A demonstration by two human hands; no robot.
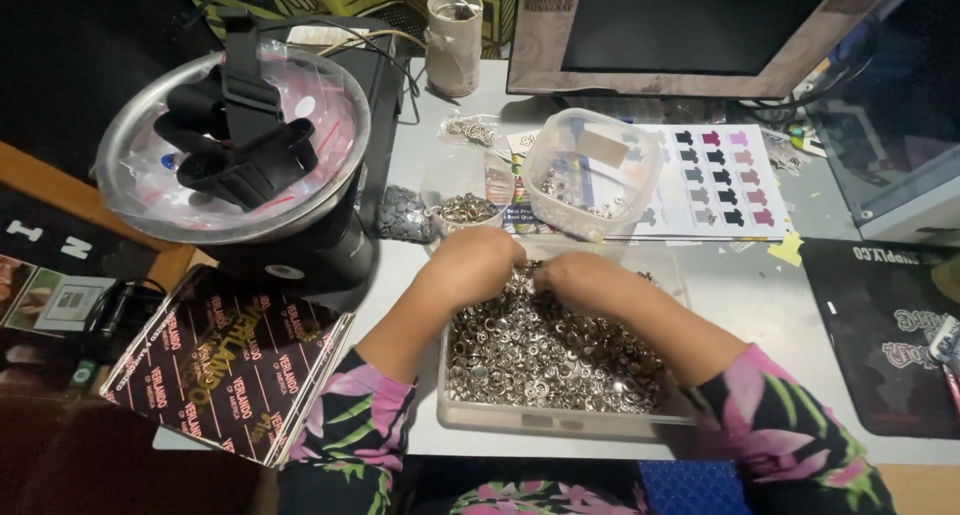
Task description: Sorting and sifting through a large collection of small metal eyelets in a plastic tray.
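A clear plastic tray (560, 421) in front of me is full of small silver metal rings and eyelets (545, 360). Both my hands are curled over its far end. My left hand (475, 263) has its fingers bent down into the pile. My right hand (585, 278) sits beside it, fingertips meeting the left hand's above the rings. What the fingers pinch is hidden. Floral sleeves cover both forearms.
A clear tub (592, 171) with a few metal parts stands behind the tray, on a sheet printed with small shirt shapes (720, 180). A small dish of eyelets (467, 211) sits at left. A metal bowl holding black straps (235, 135) and a dark patterned box (225, 360) are further left. A monitor (690, 30) stands behind.
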